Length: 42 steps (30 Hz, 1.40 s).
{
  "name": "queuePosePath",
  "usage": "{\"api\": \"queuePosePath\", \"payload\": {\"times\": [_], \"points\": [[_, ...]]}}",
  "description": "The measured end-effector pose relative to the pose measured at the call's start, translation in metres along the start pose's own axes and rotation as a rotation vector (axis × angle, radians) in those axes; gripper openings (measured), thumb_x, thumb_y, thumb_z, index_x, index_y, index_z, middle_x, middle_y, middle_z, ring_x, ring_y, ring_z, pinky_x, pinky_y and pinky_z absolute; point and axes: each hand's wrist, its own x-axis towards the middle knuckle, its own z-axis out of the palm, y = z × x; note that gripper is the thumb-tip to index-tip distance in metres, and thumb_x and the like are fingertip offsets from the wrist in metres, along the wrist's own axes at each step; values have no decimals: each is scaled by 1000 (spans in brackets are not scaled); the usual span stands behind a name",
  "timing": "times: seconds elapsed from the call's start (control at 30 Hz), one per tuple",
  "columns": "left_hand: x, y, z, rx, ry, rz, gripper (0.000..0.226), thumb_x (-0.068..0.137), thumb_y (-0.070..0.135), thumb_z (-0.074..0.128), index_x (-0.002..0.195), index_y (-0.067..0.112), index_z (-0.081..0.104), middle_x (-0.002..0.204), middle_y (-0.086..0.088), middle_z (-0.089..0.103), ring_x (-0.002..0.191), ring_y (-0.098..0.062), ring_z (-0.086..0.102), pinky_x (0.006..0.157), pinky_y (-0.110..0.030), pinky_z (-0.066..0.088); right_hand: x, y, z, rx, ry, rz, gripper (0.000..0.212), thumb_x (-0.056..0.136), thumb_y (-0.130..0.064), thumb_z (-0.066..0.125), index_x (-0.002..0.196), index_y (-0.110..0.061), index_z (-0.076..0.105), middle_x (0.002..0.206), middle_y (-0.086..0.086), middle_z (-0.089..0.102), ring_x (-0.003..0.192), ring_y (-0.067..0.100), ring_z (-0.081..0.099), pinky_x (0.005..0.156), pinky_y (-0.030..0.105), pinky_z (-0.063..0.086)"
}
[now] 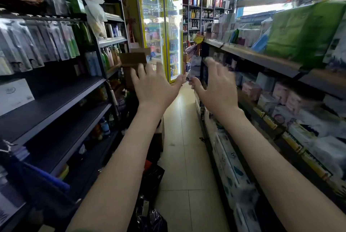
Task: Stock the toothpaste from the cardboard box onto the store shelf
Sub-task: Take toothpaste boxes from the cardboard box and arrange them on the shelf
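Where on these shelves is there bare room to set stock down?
The dark left shelf boards lie bare beyond the white flat box. The right shelves are crowded with wrapped packs.

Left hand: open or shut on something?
Open. The left hand has its fingers spread and straight, holding nothing. The cardboard box sits just behind them; contact cannot be told.

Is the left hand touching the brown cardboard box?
Cannot tell. In the head view the left hand overlaps the cardboard box, but this single blurred view shows neither contact nor gap plainly.
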Motion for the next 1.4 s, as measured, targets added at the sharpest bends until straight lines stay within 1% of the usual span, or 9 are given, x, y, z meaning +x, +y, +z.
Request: {"api": "queuePosePath", "payload": {"times": [0.07,0.1,0.2,0.27,0.53,0.83,1.0,1.17,1.4], "points": [[5,8,20,-53,-76,6,61,96,56,34,128,8,51,129,-17,56,114,-35,53,99,-44,37,-1,12,21,121,-103,-3,41,95,-29,50,128,-4,49,120,14,56,109,31,52,85,36,40],[7,9,34,-94,-92,17,52,97,50,36,121,7,54,119,-15,60,105,-33,57,89,-40,42,-3,19,35,140,-137,14,35,95,-26,50,123,-5,52,117,13,56,107,30,52,82,34,40],[14,8,74,-198,-178,-4,42,99,42,38,115,8,57,110,-13,61,98,-31,59,71,-33,40,-5,34,78,178,-271,102,32,94,-27,50,119,-7,55,118,9,56,108,26,51,81,33,42],[26,3,101,-170,-199,3,41,100,42,38,116,10,57,112,-12,61,98,-29,59,67,-32,37,2,41,110,187,-338,106,33,94,-29,50,120,-9,55,121,8,55,111,26,51,87,36,44],[124,-14,225,-71,-323,8,39,100,39,40,125,12,52,117,-10,59,105,-28,58,68,-32,36,73,71,259,212,-459,60,38,96,-31,50,128,-10,50,128,7,53,113,22,50,83,30,41],[297,-6,367,-43,-388,45,34,101,36,40,121,12,54,108,-10,63,95,-27,61,63,-31,37,220,151,444,183,-617,13,36,96,-27,48,128,-11,51,124,7,55,107,24,54,77,30,40],[390,16,470,-83,-417,-81,31,101,34,40,114,10,55,103,-13,64,93,-31,62,66,-32,40,285,220,561,244,-781,-16,30,96,-22,48,124,-14,54,117,5,62,98,18,55,77,27,44],[495,28,565,-68,-451,-125,33,98,35,41,115,11,57,107,-13,64,97,-33,60,72,-33,43,380,269,682,326,-833,-22,29,93,-20,50,121,-15,57,115,7,63,93,18,55,78,28,46],[655,-9,646,89,-373,-223,34,100,38,39,118,13,53,106,-11,65,98,-33,61,71,-35,42,529,268,826,465,-769,-118,21,92,-18,52,108,-8,60,108,8,62,101,26,56,71,27,36]]}}
